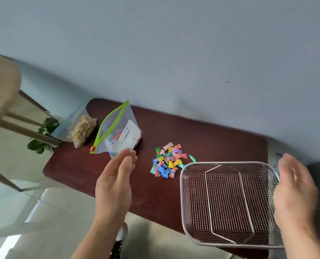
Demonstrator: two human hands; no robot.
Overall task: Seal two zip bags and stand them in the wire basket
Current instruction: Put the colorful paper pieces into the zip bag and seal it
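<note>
A clear zip bag with a green zip strip and a red slider [118, 130] stands on the dark red table [91, 169], its mouth gaping and coloured sweets inside. Behind it to the left lies a second clear bag with pale pasta [83, 129] at the table's far corner. The wire basket [228, 202] sits at the right end, with nothing in it. My left hand [116, 184] hovers open just in front of the green-strip bag, fingertips near its lower edge. My right hand [293, 189] is open beside the basket's right rim.
A heap of coloured wrapped sweets [167, 161] lies on the table between the bag and the basket. A wooden stool [3, 94] and a leafy plant [43, 137] stand off the table's left end. A grey wall runs behind the table.
</note>
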